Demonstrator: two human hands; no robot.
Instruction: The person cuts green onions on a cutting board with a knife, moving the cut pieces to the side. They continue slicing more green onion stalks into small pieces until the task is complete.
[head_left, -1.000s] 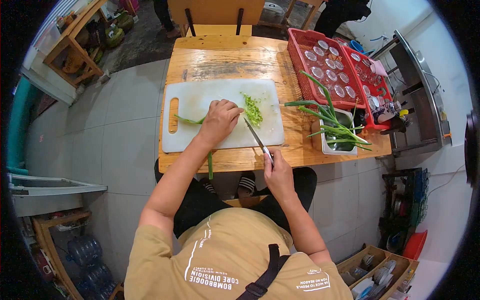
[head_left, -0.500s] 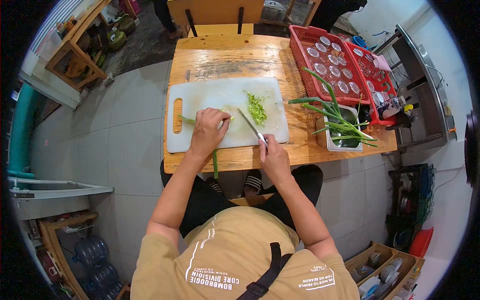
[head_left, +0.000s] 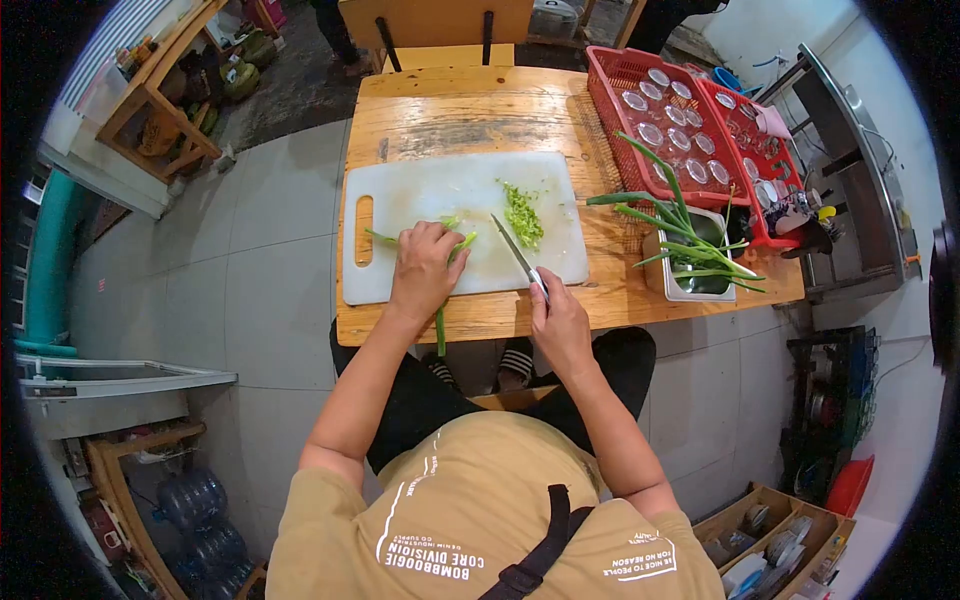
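Observation:
On the white cutting board [head_left: 450, 180], my left hand [head_left: 427, 266] presses down with curled fingers on green onion stalks [head_left: 463, 243]. Their cut ends stick out to the right of the fingers, and one long leaf [head_left: 440, 330] hangs over the table's front edge. My right hand [head_left: 562, 316] grips a knife [head_left: 516, 251] by its handle. The blade points up and to the left, just right of the stalks and apart from them. Near the board's right side lies a small pile of chopped green onion [head_left: 522, 216].
Right of the board, a metal container [head_left: 700, 291] holds whole green onions [head_left: 690, 235]. Behind it, a red basket [head_left: 610, 80] of upturned glasses stands on the wooden table [head_left: 450, 110], with a second red basket [head_left: 765, 240] alongside. A chair [head_left: 440, 30] is at the far edge.
The whole view has shifted slightly to the right. More cut stalk ends show beside and above my left fingers, and the knife blade is now farther from them.

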